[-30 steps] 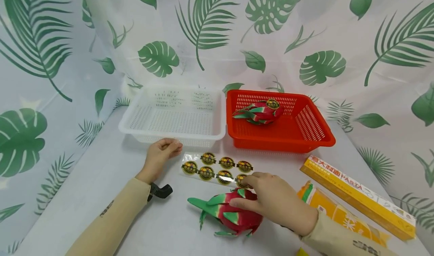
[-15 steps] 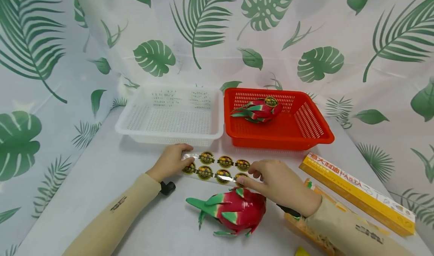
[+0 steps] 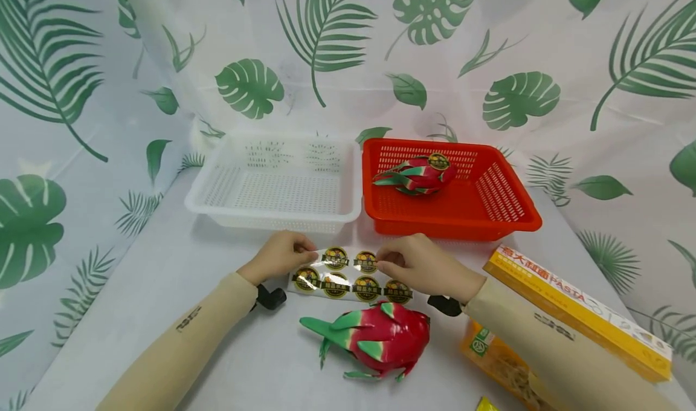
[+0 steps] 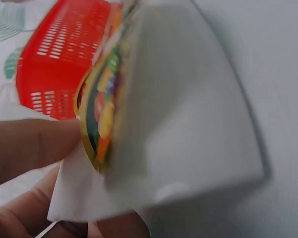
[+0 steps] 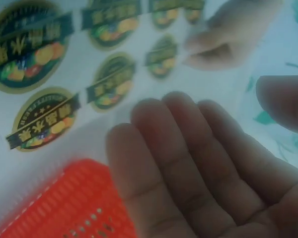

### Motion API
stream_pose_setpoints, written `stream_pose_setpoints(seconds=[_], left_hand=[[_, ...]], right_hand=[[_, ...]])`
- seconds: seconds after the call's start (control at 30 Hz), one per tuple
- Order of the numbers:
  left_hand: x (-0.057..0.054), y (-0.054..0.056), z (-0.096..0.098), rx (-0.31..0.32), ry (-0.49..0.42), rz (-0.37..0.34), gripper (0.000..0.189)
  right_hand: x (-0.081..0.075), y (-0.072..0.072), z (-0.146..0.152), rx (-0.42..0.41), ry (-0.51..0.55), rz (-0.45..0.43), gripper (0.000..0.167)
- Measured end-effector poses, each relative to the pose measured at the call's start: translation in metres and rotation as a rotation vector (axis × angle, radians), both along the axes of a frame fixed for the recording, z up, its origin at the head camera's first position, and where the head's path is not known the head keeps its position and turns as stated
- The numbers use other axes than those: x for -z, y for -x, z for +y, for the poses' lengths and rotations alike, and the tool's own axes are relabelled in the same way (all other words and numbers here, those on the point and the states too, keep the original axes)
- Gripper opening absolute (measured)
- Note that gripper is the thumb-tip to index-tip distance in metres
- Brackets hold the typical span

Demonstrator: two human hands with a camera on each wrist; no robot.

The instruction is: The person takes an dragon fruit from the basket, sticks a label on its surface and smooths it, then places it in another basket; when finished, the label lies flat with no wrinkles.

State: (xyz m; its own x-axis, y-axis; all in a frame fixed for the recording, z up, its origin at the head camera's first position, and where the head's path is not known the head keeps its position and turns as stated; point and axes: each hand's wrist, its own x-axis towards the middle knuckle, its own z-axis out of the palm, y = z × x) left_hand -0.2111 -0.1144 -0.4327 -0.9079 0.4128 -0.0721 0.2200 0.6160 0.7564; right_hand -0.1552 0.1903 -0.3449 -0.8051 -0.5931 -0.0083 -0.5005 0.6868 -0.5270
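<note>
Head view: right hand has shifted to far edge of sticker sheet — grip apart, contact unclear; left hand pinches left end. Sheet lies on counter, between near dragon fruit and white plastic basket — seems better steadied.

Dragon fruit before sticker sheet; left basket behind both; second fruit in right basket.

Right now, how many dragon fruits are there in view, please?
2. The nearer dragon fruit lies on the white table, on the near side of the sticker sheet; the farther one lies inside the red basket. No third shows.
</note>
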Motion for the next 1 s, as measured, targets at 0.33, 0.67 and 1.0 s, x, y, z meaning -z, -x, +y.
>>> stream_pose_setpoints(seconds=[0.33, 0.67, 1.0], left_hand=[[0.002, -0.001, -0.003, -0.058, -0.053, -0.121, 0.019], [0.003, -0.008, 0.001, -0.074, -0.122, -0.167, 0.016], [0.004, -0.011, 0.002, -0.094, -0.152, -0.171, 0.013]], right_hand=[[0.013, 0.032, -0.038, -0.008, -0.091, 0.055, 0.025], [0.033, 0.051, -0.059, -0.018, -0.162, 0.072, 0.017], [0.045, 0.061, -0.072, -0.042, -0.158, 0.098, 0.002]])
